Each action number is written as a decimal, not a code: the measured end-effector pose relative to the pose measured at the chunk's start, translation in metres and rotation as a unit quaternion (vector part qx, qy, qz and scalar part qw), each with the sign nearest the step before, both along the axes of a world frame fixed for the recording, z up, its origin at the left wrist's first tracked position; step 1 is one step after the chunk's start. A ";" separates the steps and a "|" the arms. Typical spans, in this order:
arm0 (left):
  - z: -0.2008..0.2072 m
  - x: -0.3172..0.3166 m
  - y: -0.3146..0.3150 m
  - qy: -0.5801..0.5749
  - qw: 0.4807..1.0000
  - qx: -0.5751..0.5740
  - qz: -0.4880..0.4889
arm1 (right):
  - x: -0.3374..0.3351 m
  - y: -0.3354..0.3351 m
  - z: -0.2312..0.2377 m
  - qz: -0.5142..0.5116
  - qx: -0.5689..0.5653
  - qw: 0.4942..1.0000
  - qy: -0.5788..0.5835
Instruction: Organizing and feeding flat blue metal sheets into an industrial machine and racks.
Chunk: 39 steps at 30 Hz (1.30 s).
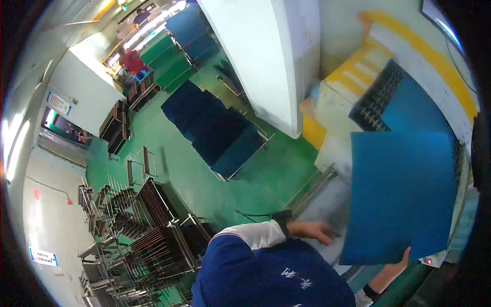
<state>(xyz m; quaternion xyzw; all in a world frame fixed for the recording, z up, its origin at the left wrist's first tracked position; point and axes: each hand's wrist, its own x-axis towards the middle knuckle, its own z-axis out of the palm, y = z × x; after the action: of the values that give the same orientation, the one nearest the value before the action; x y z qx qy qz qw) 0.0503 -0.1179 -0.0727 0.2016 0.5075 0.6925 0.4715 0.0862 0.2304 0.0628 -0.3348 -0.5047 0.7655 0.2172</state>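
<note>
A large flat blue panel (401, 197) is held up in front of me on the right. My right hand (394, 269) grips its lower edge, with the thumb showing on the near face and the other fingers mostly hidden. My left hand (313, 232) is off the panel, just left of its side edge, with its fingers apart and nothing in them. Beneath that hand lies a pale, smooth machine surface (327, 204). Behind the held panel, another blue panel (415, 105) lies beside a row of black toothed rollers (377, 97).
A white and yellow machine housing (353, 71) rises beyond the panel, beside a white pillar (255, 51). Dark panels (209, 123) rest on a wheeled rack on the green floor. Several metal slotted racks (153, 245) crowd the left. A person in red (132, 61) is far off.
</note>
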 end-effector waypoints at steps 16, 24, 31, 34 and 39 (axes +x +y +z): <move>0.062 -0.014 -0.053 -0.191 0.968 0.049 0.157 | 0.020 -0.078 -0.065 0.089 -0.180 0.979 0.022; 0.050 -0.028 -0.081 -0.254 0.894 -0.030 0.369 | 0.007 -0.144 -0.034 0.071 -0.286 0.954 -0.048; 0.056 -0.042 -0.075 -0.216 0.894 0.076 0.385 | 0.029 -0.132 -0.054 0.081 -0.366 0.924 -0.078; 0.064 -0.047 -0.076 -0.206 0.897 0.059 0.387 | 0.035 -0.135 -0.051 0.128 -0.350 0.925 -0.076; 0.062 -0.055 -0.074 -0.189 0.904 0.028 0.382 | 0.042 -0.134 -0.060 0.123 -0.369 0.920 -0.050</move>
<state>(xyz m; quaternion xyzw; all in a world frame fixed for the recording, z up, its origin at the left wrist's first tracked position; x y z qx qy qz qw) -0.0049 -0.1917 -0.0112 -0.1288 0.4271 0.8587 0.2524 0.1280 0.0965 0.0028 -0.3639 -0.2341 0.9005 -0.0428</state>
